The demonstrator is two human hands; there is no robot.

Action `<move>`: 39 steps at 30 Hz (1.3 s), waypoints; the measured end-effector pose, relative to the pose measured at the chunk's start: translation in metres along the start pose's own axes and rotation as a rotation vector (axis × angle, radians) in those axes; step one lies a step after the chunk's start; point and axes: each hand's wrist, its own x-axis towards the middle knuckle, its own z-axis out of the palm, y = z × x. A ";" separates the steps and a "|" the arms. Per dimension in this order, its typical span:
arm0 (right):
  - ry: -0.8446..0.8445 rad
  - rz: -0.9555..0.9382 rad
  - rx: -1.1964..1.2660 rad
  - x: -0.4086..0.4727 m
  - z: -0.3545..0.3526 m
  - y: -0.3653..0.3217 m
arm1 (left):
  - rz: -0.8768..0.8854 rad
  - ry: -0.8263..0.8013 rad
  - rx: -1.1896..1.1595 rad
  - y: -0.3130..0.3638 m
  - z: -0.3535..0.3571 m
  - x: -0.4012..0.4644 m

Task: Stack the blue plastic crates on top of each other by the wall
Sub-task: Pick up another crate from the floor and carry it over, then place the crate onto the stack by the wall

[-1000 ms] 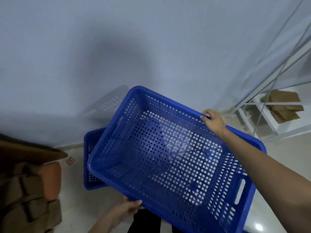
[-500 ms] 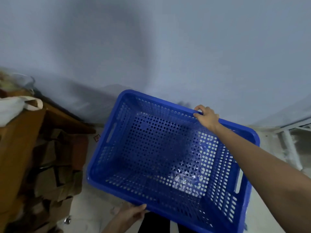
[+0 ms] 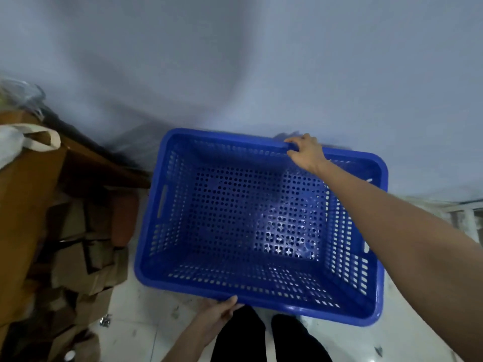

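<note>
A large blue perforated plastic crate (image 3: 251, 226) sits by the pale wall (image 3: 235, 61), with the right hand (image 3: 304, 152) clenched over its far rim and the left hand (image 3: 219, 313) gripping the near rim from beneath. No lower crate is visible under it, so whether it is seated squarely cannot be told. If it rides crooked, letting go could leave it tilted, or tip it toward the brown cardboard boxes (image 3: 78, 257) just beside it.

Pale blue-grey wall (image 3: 261, 61), upper frame, shadowed toward centre. White glossy tiled floor (image 3: 130, 333), bottom, light-reflecting. Brown wooden furniture (image 3: 23, 205), left edge. Stacked cardboard boxes (image 3: 78, 257), lower left. White frame structure (image 3: 460, 215), right edge, blurred.
</note>
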 end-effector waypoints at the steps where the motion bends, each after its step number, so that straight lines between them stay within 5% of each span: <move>1: -0.011 -0.013 -0.015 0.005 0.002 -0.003 | 0.010 -0.001 -0.024 0.000 0.001 0.004; 14: -0.116 0.021 0.137 0.021 0.021 0.015 | 0.123 0.018 -0.009 -0.001 0.024 0.038; 21: -0.005 0.064 0.261 -0.061 0.038 0.045 | 0.053 0.081 0.085 0.024 0.017 0.019; 26: 0.214 0.362 0.230 -0.149 0.060 0.121 | 0.138 0.255 0.056 0.078 -0.054 -0.005; 30: 0.270 0.598 0.263 -0.207 0.078 0.164 | 0.302 0.583 0.305 0.123 -0.104 -0.020; 35: 0.078 0.798 0.403 -0.236 0.099 0.172 | 0.363 0.639 0.706 0.151 -0.102 -0.019; 39: 0.090 0.836 0.423 -0.250 0.107 0.174 | 0.412 0.821 1.019 0.142 -0.092 -0.018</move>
